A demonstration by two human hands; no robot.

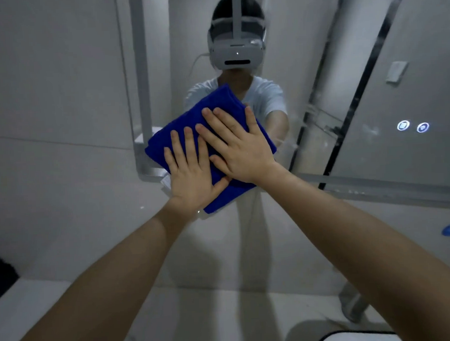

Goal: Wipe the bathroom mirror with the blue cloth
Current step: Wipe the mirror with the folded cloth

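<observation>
The folded blue cloth [217, 106] lies flat against the bathroom mirror [316, 50], near the mirror's lower left corner. My left hand [190, 171] presses on the cloth's lower part with fingers spread. My right hand [238, 146] presses on its upper right part, palm flat, its thumb side overlapping my left hand's fingers. Both arms reach forward from the bottom of the view. The mirror shows a person wearing a headset and a white shirt behind the cloth.
The mirror's frosted lit border [140, 83] runs down the left and along the bottom. Two lit touch icons [412, 126] glow at the mirror's right. A white counter [70, 306] lies below, with a basin rim [355, 338] at the bottom right and a chrome faucet [353, 304].
</observation>
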